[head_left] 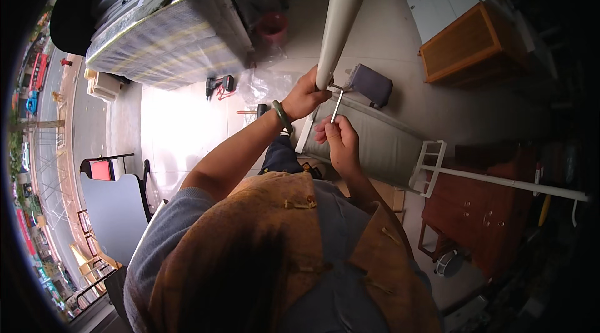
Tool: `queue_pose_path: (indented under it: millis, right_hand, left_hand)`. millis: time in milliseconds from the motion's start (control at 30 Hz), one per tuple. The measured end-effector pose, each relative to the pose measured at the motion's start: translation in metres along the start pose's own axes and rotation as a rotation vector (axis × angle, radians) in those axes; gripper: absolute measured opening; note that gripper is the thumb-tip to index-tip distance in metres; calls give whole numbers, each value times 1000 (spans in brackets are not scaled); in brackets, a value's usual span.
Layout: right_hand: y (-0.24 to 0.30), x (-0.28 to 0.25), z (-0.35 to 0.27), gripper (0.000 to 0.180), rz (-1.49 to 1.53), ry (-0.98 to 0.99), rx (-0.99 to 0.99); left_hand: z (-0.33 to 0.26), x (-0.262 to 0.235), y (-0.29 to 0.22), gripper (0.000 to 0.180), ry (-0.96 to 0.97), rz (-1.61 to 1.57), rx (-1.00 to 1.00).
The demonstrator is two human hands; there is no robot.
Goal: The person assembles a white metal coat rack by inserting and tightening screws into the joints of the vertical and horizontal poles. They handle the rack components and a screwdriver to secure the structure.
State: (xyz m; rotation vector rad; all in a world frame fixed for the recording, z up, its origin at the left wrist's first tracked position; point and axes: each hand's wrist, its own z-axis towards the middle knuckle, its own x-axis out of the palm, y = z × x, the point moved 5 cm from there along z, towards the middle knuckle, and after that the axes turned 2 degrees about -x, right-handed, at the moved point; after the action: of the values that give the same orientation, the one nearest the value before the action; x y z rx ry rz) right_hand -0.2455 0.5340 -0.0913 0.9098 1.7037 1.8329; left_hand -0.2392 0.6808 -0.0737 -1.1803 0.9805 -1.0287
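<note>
My left hand [304, 97], a green bangle on its wrist, is closed around the near end of a long cream metal tube [345, 14]. The tube rises away from me toward the top of the head view. In my right hand [342, 143] is a thin silver L-shaped hex key [338, 105], its long arm pinched between thumb and fingers. The bent end of the key reaches the tube beside my left thumb; whether it sits in a bolt is too small to tell. Just beyond and right of my hands lies a grey-green padded panel [379, 140] with cream metal ends.
A cordless drill [219, 87], a hammer [260, 110] and clear plastic film [261, 85] lie on the floor ahead. A dark grey box-like thing [370, 84] is beyond the panel. Wrapped goods [172, 42] stand at left, a wooden cabinet [464, 52] and reddish-brown cabinet [490, 205] at right.
</note>
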Motion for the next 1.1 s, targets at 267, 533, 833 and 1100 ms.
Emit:
queue_pose_path:
  millis: [267,533,833,1100]
  right_hand:
    - [91,-8,23,19,-764,-195,-869]
    - [44,-33,125,24,-261,-11,172]
    - [-11,-4,11,29,164,-140,150]
    - [70,-14,10,17,-644,-145,-551]
  left_hand:
    - [-1,3,0,24,21,-86,14]
    - [-6,2,-3,23,-34,-59,7]
    - [-2,3,-6,20,-50,30,59]
    - [-3,1,1,26,-39,4,54]
